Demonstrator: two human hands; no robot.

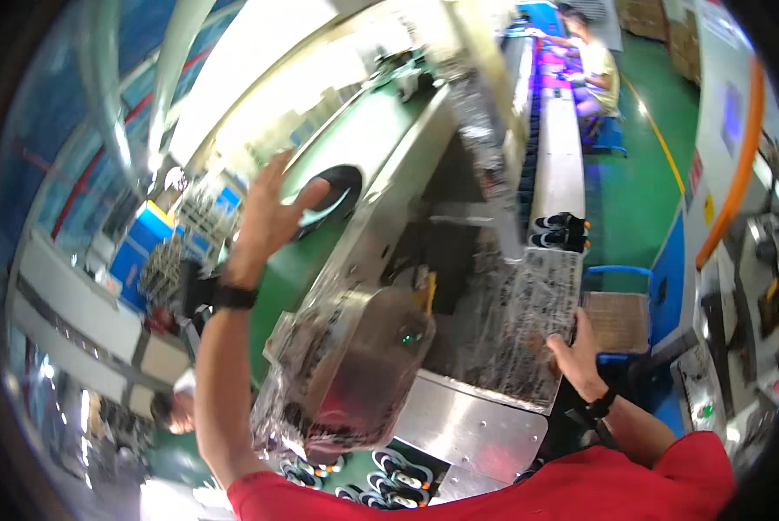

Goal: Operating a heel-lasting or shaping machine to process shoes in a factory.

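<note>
My left hand [275, 213] is raised with its fingers spread over the edge of a green conveyor belt [368, 130]. Its thumb overlaps a dark, oval piece shaped like a shoe [346, 187] lying on the belt; whether they touch I cannot tell. Lower right, my right hand [583, 360] rests at the edge of a worktop covered with printed paper and film [528, 304]. Thumb and fingers are apart there, with nothing seen between them. Beyond that hand, black shoes with orange marks [559, 233] sit at the near end of a long white line [559, 156].
A film-wrapped metal housing [363, 373] stands between my arms. Several shoes [398, 478] lie below it. On the right are a blue-framed seat with cardboard [617, 321] and machinery with an orange bar [745, 156]. A person [594, 69] sits along the far line; another [177, 408] is at lower left.
</note>
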